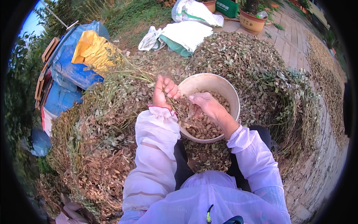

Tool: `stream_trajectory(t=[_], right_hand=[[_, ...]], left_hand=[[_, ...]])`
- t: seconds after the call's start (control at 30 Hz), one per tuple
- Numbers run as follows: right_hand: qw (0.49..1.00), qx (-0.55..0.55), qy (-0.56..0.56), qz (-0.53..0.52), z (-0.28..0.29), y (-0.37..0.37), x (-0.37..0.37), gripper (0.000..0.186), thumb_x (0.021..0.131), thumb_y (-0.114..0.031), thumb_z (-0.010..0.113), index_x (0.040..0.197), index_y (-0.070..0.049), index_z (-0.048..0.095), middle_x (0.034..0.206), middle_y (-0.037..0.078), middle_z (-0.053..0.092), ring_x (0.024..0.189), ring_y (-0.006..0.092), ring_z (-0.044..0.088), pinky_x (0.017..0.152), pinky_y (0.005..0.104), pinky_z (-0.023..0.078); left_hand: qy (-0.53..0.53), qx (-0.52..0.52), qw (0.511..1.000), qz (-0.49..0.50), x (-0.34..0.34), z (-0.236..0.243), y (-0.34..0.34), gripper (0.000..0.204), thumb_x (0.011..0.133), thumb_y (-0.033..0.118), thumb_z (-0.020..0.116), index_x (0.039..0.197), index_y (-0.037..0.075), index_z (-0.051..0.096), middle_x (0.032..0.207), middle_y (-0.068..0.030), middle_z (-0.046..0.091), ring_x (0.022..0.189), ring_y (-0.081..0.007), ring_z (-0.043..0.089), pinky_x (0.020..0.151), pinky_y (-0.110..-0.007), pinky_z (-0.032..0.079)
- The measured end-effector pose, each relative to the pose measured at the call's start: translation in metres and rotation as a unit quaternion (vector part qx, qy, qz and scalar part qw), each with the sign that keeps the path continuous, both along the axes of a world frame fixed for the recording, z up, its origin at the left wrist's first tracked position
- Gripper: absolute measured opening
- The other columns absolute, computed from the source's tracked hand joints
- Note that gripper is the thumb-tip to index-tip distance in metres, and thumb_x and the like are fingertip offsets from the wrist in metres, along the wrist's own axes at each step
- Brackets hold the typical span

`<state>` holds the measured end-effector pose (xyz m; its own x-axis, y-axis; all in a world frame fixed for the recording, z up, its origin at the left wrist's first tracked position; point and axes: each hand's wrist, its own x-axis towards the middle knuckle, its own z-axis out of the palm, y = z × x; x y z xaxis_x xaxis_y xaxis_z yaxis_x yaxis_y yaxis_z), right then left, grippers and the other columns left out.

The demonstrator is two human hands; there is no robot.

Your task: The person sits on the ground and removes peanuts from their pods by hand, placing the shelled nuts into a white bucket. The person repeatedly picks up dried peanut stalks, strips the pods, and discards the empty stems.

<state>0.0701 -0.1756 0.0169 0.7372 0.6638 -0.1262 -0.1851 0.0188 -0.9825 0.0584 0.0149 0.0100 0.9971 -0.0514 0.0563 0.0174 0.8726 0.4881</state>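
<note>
A bunch of dried peanut plants (pixel 138 74) is gripped in my left hand (pixel 164 91), its fingers wrapped round the stems just left of the bucket. The leafy ends stretch up and left, while the tangled roots hang over the rim. My right hand (pixel 212 107) is over the inside of the bucket, fingers curled in on peanuts at the root ends; its fingertips are partly hidden. The round off-white bucket (pixel 234 96) stands between my knees. Loose peanuts (pixel 204 131) with pale brown shells lie inside it.
Heaps of dried peanut plants (pixel 253 59) surround the bucket, with more vines (pixel 100 156) on the left. White sacks (pixel 186 35), a yellow sack (pixel 91 50) and blue barrels (pixel 71 67) are farther off. A potted plant (pixel 251 21) stands by the paving (pixel 292 44) at the far right.
</note>
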Motion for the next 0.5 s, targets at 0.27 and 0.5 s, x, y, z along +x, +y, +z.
stream_trajectory(t=[0.27, 0.5], right_hand=[[0.998, -0.004, -0.066, -0.023, 0.009, 0.004, -0.013, 0.016, 0.083, -0.009, 0.05, 0.084, 0.004, 0.06, 0.069, 0.009, 0.06, 0.062, 0.016, 0.058, 0.054, 0.03, 0.047], [0.853, -0.268, -0.364, -0.259, -0.032, 0.006, 0.02, 0.019, 0.081, -0.016, 0.051, 0.075, 0.002, 0.053, 0.074, 0.024, 0.059, 0.072, 0.0415, 0.058, 0.066, 0.0478, 0.047]], left_hand=[[-0.058, -0.114, 0.992, -0.02, -0.007, 0.004, 0.005, 0.04, 0.095, 0.045, 0.038, 0.074, 0.012, 0.046, 0.052, 0.0055, 0.034, 0.041, -0.0081, 0.032, 0.043, -0.027, 0.032], [-0.046, -0.061, 0.994, -0.077, -0.012, -0.005, -0.026, 0.043, 0.095, 0.049, 0.034, 0.073, 0.014, 0.045, 0.05, 0.0067, 0.031, 0.038, -0.0077, 0.03, 0.041, -0.026, 0.031]])
